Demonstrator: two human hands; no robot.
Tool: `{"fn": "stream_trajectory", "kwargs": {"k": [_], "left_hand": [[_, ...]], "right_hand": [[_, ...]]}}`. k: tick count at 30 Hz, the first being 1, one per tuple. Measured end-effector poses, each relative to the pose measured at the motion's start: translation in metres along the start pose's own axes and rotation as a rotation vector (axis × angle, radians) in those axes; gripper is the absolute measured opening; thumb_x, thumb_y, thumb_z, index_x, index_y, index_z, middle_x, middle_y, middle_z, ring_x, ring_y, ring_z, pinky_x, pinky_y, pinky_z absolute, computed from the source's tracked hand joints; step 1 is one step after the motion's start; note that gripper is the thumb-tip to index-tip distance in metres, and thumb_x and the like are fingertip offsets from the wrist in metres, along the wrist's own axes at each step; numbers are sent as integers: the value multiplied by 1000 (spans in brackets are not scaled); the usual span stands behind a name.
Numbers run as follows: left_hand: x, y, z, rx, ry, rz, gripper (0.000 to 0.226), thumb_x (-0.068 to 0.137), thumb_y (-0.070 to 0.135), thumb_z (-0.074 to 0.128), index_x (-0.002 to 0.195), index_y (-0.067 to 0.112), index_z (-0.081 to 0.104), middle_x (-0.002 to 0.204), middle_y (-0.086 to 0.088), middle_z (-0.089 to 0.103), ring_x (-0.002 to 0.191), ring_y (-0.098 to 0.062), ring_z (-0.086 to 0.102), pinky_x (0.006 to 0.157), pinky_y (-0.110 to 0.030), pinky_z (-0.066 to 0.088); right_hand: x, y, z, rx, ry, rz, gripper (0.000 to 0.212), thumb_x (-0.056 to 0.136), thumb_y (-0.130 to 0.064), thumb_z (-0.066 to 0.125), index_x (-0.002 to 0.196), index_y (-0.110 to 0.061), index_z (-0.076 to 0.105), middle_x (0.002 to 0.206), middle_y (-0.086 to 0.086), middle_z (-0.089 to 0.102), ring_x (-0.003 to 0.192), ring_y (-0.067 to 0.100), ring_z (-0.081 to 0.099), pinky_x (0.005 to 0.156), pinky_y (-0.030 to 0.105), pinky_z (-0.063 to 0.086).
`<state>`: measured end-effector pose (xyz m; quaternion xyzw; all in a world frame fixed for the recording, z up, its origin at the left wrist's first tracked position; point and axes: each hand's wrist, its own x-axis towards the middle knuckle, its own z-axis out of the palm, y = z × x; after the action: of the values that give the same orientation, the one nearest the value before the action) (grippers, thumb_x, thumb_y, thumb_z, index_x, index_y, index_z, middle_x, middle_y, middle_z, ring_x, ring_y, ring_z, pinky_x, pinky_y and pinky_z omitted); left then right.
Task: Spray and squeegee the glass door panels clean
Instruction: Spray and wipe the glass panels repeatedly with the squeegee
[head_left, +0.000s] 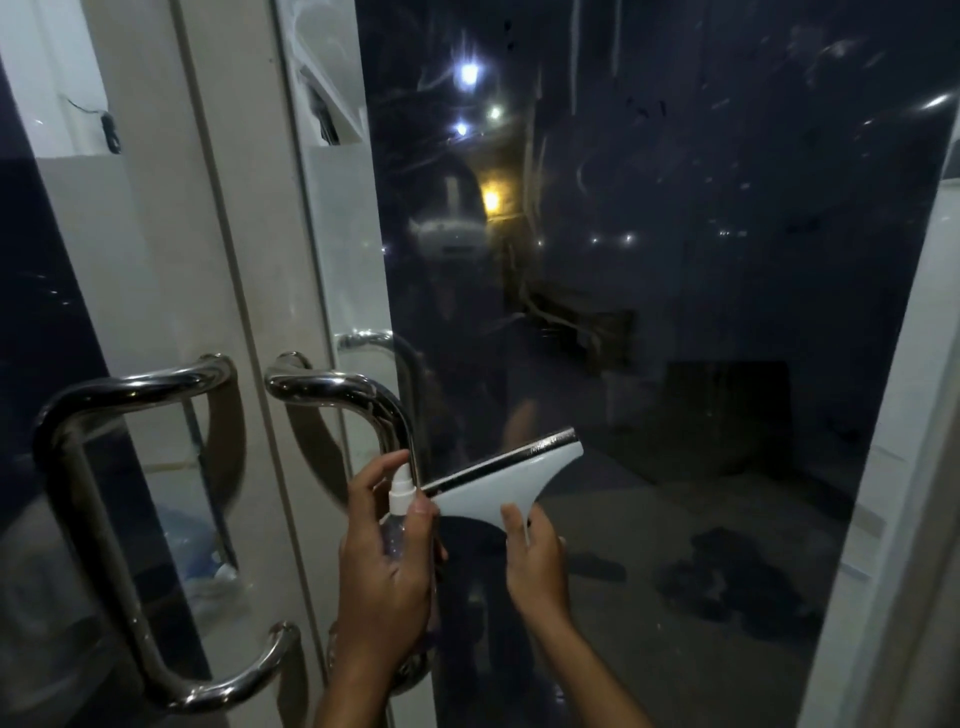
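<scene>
A dark glass door panel (675, 260) fills the right of the head view, with streaks and smears near its top. My left hand (384, 561) grips a small clear spray bottle (402, 496) with a white nozzle, held upright just in front of the right door's steel handle. My right hand (535, 561) holds the stem of a white squeegee (498, 483). Its blade tilts up to the right and lies against the lower glass, its left end close to the bottle.
Two curved steel pull handles (130, 395) (337, 387) stand on the white door frames (228, 260) at the left. A second glass panel (31, 312) is at the far left. A white frame edge (924, 415) borders the right.
</scene>
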<state>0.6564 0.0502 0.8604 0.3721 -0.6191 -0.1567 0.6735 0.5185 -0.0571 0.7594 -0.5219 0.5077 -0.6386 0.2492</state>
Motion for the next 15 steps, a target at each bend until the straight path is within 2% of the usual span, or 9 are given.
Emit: {"fn": "stream_trajectory", "kwargs": {"k": [3, 5, 7, 10, 12, 15], "left_hand": [[-5, 5, 3, -7, -7, -24, 27, 99, 33, 54, 121, 47, 48, 97, 11, 65, 82, -12, 67, 64, -13, 52], [-6, 6, 5, -13, -7, -32, 27, 98, 31, 56, 122, 42, 48, 95, 12, 65, 81, -10, 66, 63, -11, 50], [-8, 7, 6, -21, -6, -35, 30, 95, 29, 54, 123, 39, 48, 95, 11, 65, 80, -9, 66, 63, -10, 50], [-12, 7, 2, -36, 2, -43, 35, 91, 27, 52, 124, 37, 49, 98, 1, 66, 79, -7, 67, 63, -10, 49], [-15, 6, -1, -34, 3, -45, 35, 91, 27, 52, 125, 36, 49, 97, -4, 66, 75, -11, 65, 63, -9, 48], [-16, 4, -3, -30, 7, -57, 35, 92, 27, 52, 124, 39, 49, 95, 0, 66, 77, -12, 66, 64, -12, 51]], "right_hand": [[19, -32, 0, 14, 38, -25, 39, 98, -47, 49, 110, -14, 66, 97, -6, 70, 91, 4, 65, 78, 12, 50], [28, -35, -5, -14, 38, -52, 36, 99, -46, 48, 105, -15, 65, 90, -7, 67, 84, 4, 63, 68, 10, 47], [23, -15, -15, -51, 66, -66, 38, 96, -55, 46, 96, -21, 62, 83, -10, 65, 79, 2, 62, 67, 17, 45], [7, 25, -27, -100, 122, -35, 56, 92, -70, 40, 100, -21, 66, 92, -9, 71, 91, 11, 67, 81, 33, 52], [7, 26, -28, -101, 117, -34, 56, 91, -69, 40, 102, -21, 66, 93, -9, 72, 92, 13, 67, 83, 37, 54], [26, -15, -26, -80, 122, -72, 42, 98, -56, 45, 100, -20, 65, 94, -6, 71, 92, 16, 67, 79, 32, 51]]}}
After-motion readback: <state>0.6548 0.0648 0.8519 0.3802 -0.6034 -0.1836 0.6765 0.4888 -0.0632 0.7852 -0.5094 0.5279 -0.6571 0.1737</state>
